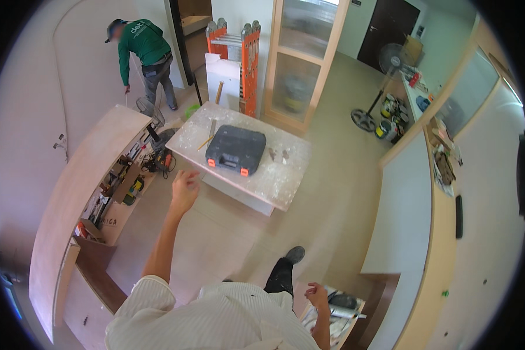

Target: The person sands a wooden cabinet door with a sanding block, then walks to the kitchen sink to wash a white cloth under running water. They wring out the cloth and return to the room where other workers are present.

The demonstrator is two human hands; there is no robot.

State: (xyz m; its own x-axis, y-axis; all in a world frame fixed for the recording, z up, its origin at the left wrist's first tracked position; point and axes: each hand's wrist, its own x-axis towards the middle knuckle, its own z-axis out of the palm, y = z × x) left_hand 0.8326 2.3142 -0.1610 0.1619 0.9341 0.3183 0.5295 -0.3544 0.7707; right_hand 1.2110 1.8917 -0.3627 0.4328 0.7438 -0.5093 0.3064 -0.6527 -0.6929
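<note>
My left hand (185, 191) is stretched forward beside the near left edge of a worn, paint-spotted work table (283, 181). Its fingers are loosely bent and apart, with nothing visible in them. On the tabletop lies a dark grey tool case (237, 149) with orange latches, closed, a short way beyond that hand. My right hand (317, 295) hangs low at my right side, fingers loosely curled and apparently holding nothing. Just beside it a pale cylindrical tube (342, 312) and a dark item lie on a low surface; how close the hand is to them is hard to judge.
A long wooden counter (87, 169) with tools on its shelf curves along the left. Behind the table stands an orange folding ladder (249, 70). A co-worker in a green shirt (143, 44) bends at the far left. A standing fan (364, 119) is far right.
</note>
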